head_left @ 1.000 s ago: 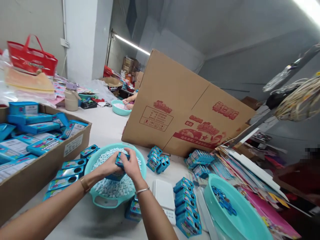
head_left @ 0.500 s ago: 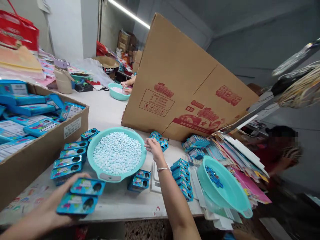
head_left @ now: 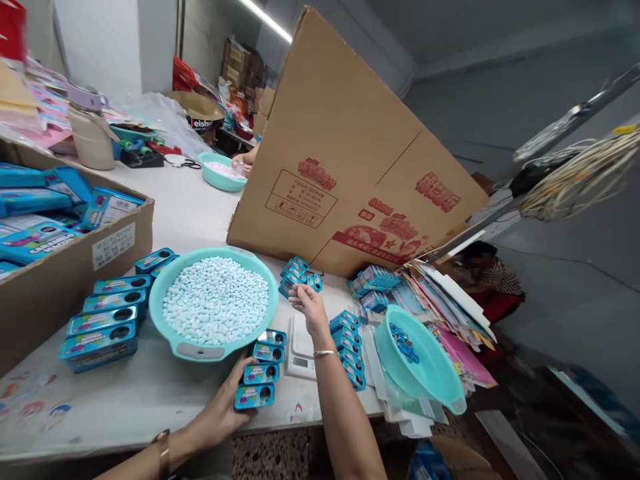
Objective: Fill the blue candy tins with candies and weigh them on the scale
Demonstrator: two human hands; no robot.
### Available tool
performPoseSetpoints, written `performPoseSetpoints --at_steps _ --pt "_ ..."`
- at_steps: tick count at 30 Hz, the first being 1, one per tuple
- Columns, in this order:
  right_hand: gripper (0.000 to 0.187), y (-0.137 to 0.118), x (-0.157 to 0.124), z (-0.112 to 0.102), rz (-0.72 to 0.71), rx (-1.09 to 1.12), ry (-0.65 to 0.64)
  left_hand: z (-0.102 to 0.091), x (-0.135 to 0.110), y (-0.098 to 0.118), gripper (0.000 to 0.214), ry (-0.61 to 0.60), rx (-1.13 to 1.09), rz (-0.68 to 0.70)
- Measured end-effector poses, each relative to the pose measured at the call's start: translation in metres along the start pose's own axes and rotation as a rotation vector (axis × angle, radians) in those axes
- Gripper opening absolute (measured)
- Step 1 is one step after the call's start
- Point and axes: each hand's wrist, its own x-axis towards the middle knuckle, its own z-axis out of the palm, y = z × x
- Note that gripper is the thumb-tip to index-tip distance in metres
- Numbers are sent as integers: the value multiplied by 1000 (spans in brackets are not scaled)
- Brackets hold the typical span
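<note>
My left hand (head_left: 227, 403) is closed around two small blue candy tins (head_left: 257, 385), each with a dark round hole in its top. They stand in line with two more blue tins (head_left: 270, 345) at the right of the turquoise basin (head_left: 200, 352). That basin is full of pale blue and white candies (head_left: 215, 300). My right hand (head_left: 309, 308) hovers over the white scale (head_left: 301, 340), right of the basin's rim. Its fingers are stretched toward the left, with nothing visible in them. Behind it stand several more blue tins (head_left: 295, 270).
Rows of blue tins (head_left: 103, 323) stand left of the basin, and others (head_left: 349, 350) to the right. A carton (head_left: 120, 243) of tins is at left. A tilted basin (head_left: 430, 360) holds small blue pieces. A large cardboard sheet (head_left: 350, 153) leans behind; another person's hand (head_left: 245, 159) shows beyond.
My left hand has carried two tins rightward, from left of the basin's front to beside the other two. My right hand stays near the basin's right side. The view has shifted right.
</note>
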Motion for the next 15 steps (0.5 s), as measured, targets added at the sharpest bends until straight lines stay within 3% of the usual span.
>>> performPoseSetpoints --at_steps 3,8,11,15 --pt "49 -2 3 -6 3 1 7 4 23 5 85 -54 -69 23" --pt "50 -8 12 5 -37 -39 -28 8 47 6 98 4 -74 23" --pt "46 -7 18 29 -76 -94 -118 7 52 11 104 31 -72 25" --pt "41 3 33 84 -144 -266 -292 8 49 7 110 46 -88 58"
